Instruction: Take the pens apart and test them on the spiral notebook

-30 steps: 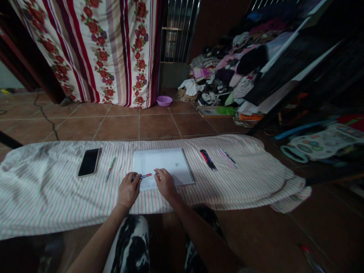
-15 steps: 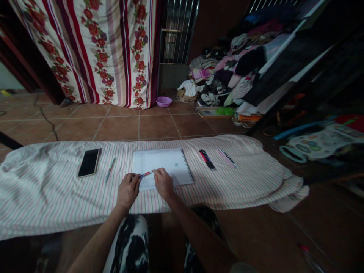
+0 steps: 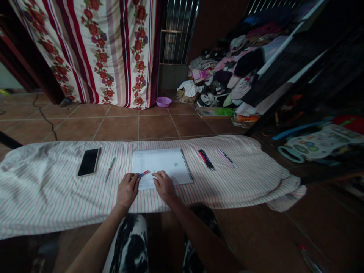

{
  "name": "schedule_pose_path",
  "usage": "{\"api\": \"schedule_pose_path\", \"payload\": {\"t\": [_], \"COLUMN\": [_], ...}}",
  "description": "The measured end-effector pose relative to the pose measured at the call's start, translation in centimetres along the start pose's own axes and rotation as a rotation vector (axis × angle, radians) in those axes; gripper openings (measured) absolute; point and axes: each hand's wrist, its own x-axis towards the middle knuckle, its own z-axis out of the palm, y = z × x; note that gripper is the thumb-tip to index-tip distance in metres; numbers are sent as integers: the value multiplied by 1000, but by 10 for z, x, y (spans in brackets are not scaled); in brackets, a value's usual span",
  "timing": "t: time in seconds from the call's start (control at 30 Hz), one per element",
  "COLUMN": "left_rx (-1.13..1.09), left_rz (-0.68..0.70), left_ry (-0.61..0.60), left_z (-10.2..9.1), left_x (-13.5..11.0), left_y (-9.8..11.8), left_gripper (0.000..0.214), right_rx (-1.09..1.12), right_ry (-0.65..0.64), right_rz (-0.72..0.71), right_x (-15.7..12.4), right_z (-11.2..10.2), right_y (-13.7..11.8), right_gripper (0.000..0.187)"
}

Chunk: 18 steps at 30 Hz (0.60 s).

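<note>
My left hand (image 3: 128, 189) rests at the left lower edge of a white spiral notebook (image 3: 159, 157), its fingers closed on the end of a blue and red pen (image 3: 144, 173). The pen's red end points right and slightly away from me, over the page. Just right of that end is my right hand (image 3: 164, 185), on the lower part of the page with its fingers apart and nothing visible in them. Faint lines of marks run down the page's left side, and a small greenish mark sits on its right half.
Left of the notebook, a phone (image 3: 89, 162) and a pale patterned pen (image 3: 110, 169) lie on the striped cloth (image 3: 71, 197). To its right are several dark and red pens (image 3: 206, 159) and a pink-and-dark pair (image 3: 226, 158). A purple basin (image 3: 163, 102) stands on the tiled floor beyond.
My right hand's fingertips have drawn slightly back from the pen's red end and spread a little. My left hand stays with the pen; the notebook lies as before.
</note>
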Motion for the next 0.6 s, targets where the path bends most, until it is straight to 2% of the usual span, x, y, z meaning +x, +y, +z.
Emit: {"api": "schedule_pose_path", "payload": {"t": [0.17,0.33,0.43,0.6], "left_rx": [5,-123,-226,-413], "left_rz": [-41,-165,-117,9], "left_ry": [72,248,306,340], "left_z": [-3,-18,-41,-99], "left_x": [-2,3,12,24], "left_y": [0,4,13,40], "left_gripper": [27,26,24,17], "right_rx": [-21,-31,-29,-25], "right_ry": [3,38,50,50], "right_rz": [-40,-65,-75,-87], "right_x": [-2,-2,-1,-1], "right_z": [1,6,9,10], "right_y": [1,4,7,10], "right_gripper": [24,24,25,26]}}
